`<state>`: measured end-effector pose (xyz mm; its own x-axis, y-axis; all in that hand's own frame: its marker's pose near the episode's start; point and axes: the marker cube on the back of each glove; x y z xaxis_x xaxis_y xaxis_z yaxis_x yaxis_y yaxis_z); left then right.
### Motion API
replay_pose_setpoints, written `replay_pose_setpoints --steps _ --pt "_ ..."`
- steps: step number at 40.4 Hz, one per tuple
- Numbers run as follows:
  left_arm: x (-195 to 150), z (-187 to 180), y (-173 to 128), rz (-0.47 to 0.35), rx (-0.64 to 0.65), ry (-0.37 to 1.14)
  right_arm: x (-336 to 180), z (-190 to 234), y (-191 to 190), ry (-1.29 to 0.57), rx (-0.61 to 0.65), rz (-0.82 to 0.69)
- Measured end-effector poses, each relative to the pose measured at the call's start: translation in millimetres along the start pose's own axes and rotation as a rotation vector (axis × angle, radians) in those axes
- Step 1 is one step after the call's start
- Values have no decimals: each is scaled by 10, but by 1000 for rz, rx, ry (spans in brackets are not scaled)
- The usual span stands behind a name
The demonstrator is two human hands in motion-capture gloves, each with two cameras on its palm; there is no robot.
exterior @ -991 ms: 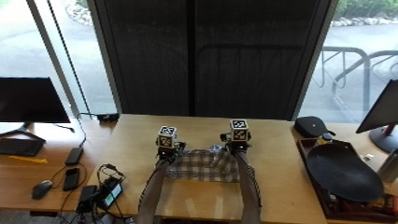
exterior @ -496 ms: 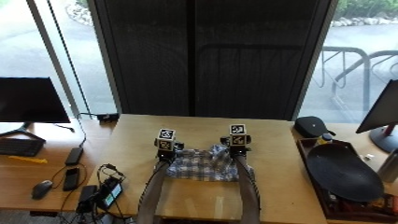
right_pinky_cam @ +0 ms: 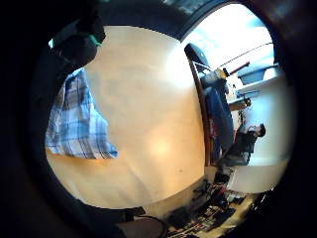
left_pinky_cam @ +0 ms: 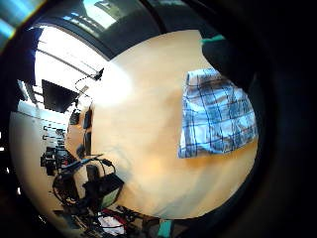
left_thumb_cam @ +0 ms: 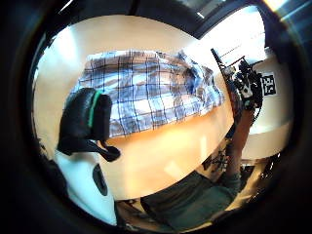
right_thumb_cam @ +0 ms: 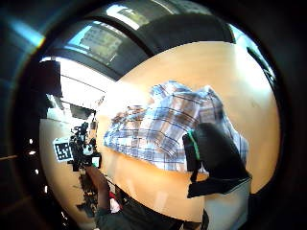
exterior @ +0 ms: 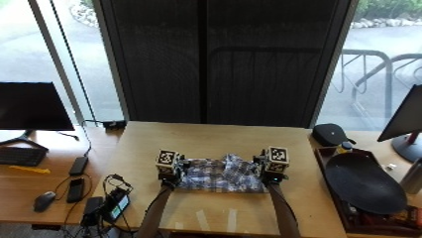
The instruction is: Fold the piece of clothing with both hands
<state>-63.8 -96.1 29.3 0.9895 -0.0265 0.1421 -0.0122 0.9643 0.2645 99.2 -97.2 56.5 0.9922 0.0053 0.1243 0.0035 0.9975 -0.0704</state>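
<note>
So the plaid shirt (exterior: pixel 223 177) was lying bunched up on the wooden table (exterior: pixel 217 141), a bit toward the near edge and roughly midway between the left and right edges. It was blue, white and dark checks, folded into a wide strip with a rumpled hump near its middle.

The left hand (exterior: pixel 170 171) was at the shirt's left end and the right hand (exterior: pixel 272 172) at its right end, so the hands were well apart with the cloth stretched between them. From the right thumb-side palm view a gloved thumb (right_thumb_cam: pixel 218 155) sat right over the plaid fabric (right_thumb_cam: pixel 163 127), and the left thumb-side view showed the same kind of thing, a gloved thumb (left_thumb_cam: pixel 87 117) lying on the cloth (left_thumb_cam: pixel 151 92). Honestly couldn't tell whether either hand was actually pinching the fabric or just resting on it.

Other stuff: a black oval tray (exterior: pixel 364 184) off by the right edge, a monitor (exterior: pixel 33 106) and keyboard (exterior: pixel 20 156) on the side desk to the left, plus a mouse (exterior: pixel 44 200) and a phone (exterior: pixel 76 187) there.
</note>
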Motion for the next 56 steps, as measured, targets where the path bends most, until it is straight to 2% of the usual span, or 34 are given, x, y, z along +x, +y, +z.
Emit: replay_pose_setpoints --steps 2,6,10,15,18,21,24,27,31,36,38,41,47,52,56 --pt "101 98 219 -3 -81 52 92 47 121 25 -7 16" --pt "228 178 369 -3 -99 58 214 133 387 99 -95 17" --pt "274 40 323 -11 -103 -16 210 201 594 179 -222 -19" --pt "348 226 186 -35 -238 9 97 109 903 318 -368 -30" --pt "427 354 127 -37 -303 48 86 192 934 344 -420 -48" --pt "440 496 100 -54 -368 17 78 275 889 313 -421 -69" --pt "465 607 172 -78 -484 18 77 325 854 263 -435 -83" --pt "536 687 290 -52 -598 113 68 355 842 222 -450 -105" --pt "593 778 376 -25 -648 225 27 396 800 184 -412 -171" --pt "555 883 295 -27 -560 208 145 345 816 351 -383 -80" --pt "598 858 324 -12 -584 247 118 348 794 361 -344 -94" --pt "578 815 404 -53 -650 215 68 363 738 364 -269 -120" --pt "592 823 393 -47 -633 220 -18 256 657 390 -175 -126" --pt "659 816 391 -5 -636 284 -67 35 520 611 -93 -88" --pt "650 841 360 -10 -606 275 -202 -210 375 841 81 -67"
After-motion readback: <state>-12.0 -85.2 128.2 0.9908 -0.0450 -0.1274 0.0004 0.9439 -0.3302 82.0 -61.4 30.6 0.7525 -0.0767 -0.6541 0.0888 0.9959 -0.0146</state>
